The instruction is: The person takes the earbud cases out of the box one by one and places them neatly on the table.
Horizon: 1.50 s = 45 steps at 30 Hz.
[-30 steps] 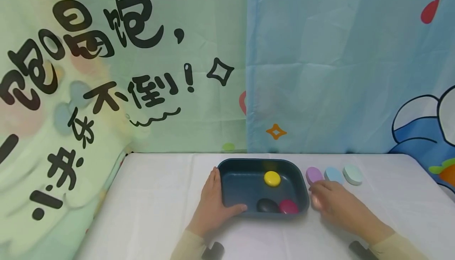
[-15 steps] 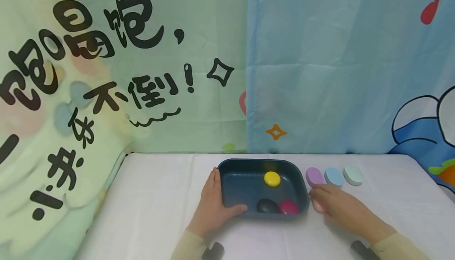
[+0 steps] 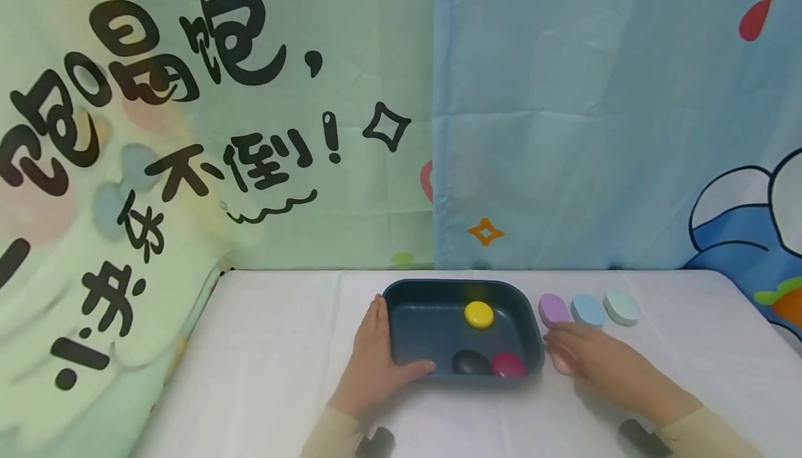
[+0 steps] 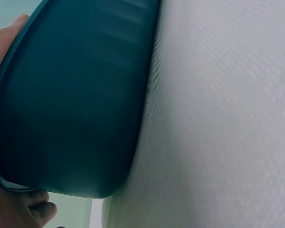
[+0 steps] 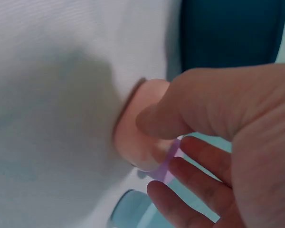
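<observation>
A dark blue rectangular box (image 3: 432, 336) stands open-topped on the white table. My left hand (image 3: 379, 360) grips its near left corner, fingers along the left side and thumb over the front rim; in the left wrist view the box wall (image 4: 80, 104) fills the left half. Inside lie a yellow round piece (image 3: 479, 314), a black one (image 3: 471, 362) and a magenta one (image 3: 508, 365). Right of the box, my right hand (image 3: 604, 367) holds a pink disc (image 5: 133, 128) low at the tabletop, thumb against its face, with the other fingers spread beyond it.
Behind my right hand sit a purple disc (image 3: 554, 310), a light blue disc (image 3: 587, 310) and a pale mint disc (image 3: 622, 307), side by side. A printed cloth backdrop (image 3: 351, 228) rises along the table's far edge.
My right hand has shifted very slightly down, baring more of the purple and light blue discs. The left hand, the box and the pieces inside stay in place.
</observation>
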Motion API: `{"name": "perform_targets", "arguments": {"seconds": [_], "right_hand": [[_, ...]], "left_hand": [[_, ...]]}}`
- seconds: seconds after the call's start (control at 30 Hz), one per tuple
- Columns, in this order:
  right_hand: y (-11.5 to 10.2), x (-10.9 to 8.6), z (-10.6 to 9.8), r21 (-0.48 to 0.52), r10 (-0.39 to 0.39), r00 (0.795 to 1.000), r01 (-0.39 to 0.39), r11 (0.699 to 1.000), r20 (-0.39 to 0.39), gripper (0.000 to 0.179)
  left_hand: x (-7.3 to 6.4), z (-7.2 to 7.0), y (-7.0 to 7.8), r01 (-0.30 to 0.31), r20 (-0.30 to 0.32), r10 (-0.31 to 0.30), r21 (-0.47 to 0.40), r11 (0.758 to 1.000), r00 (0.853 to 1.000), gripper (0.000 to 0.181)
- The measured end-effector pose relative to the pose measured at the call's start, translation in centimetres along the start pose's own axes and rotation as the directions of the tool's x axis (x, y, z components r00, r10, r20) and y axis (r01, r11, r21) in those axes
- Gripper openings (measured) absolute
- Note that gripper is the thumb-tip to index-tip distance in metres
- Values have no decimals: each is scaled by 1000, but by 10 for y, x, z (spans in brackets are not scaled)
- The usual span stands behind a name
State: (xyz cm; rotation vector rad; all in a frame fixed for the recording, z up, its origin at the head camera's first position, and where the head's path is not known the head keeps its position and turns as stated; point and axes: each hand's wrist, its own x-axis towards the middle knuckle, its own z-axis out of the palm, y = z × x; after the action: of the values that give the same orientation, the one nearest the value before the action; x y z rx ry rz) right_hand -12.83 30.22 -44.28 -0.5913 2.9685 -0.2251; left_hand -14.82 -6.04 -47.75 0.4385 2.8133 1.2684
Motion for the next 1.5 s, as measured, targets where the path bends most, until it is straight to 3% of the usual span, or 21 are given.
{"name": "perform_targets", "arguments": {"seconds": [0.13, 0.27, 0.4, 0.53, 0.67, 0.97, 1.23, 1.4, 1.5], "right_hand": [[-1, -1, -4, -13, -33, 997, 32, 999, -64, 36], [-6, -1, -8, -25, -73, 976, 69, 997, -205, 32], [-16, -1, -17, -23, -46, 966, 41, 999, -254, 36], [-26, 0, -25, -20, -18, 972, 13, 1000, -236, 37], [-34, 4, -29, -3, -33, 969, 34, 999, -245, 35], [-48, 15, -30, 30, -129, 948, 144, 989, -291, 42], [-58, 25, -26, 36, -240, 939, 256, 966, -246, 47], [-65, 33, -26, 73, -256, 951, 272, 960, -172, 48], [-69, 38, -26, 96, -285, 948, 300, 949, -140, 49]], "left_hand": [[0, 0, 0, -1, -2, 1, 2, 1000, 1000, 125], [0, 0, -1, -1, -3, 1, 0, 1000, 1000, 126], [0, 1, -1, -4, -4, 4, 2, 1000, 1000, 126], [0, 0, -1, -2, -2, 2, 3, 1000, 1000, 126], [0, 1, -1, -2, -2, 2, 3, 1000, 1000, 126], [0, 1, -1, -8, -4, 8, 3, 1000, 1000, 126], [0, 1, -3, -4, -8, 4, 13, 1000, 1000, 126], [1, 3, -5, -8, -18, 8, 19, 1000, 1000, 127], [1, 4, -5, -14, -25, 15, 22, 1000, 1000, 127]]}}
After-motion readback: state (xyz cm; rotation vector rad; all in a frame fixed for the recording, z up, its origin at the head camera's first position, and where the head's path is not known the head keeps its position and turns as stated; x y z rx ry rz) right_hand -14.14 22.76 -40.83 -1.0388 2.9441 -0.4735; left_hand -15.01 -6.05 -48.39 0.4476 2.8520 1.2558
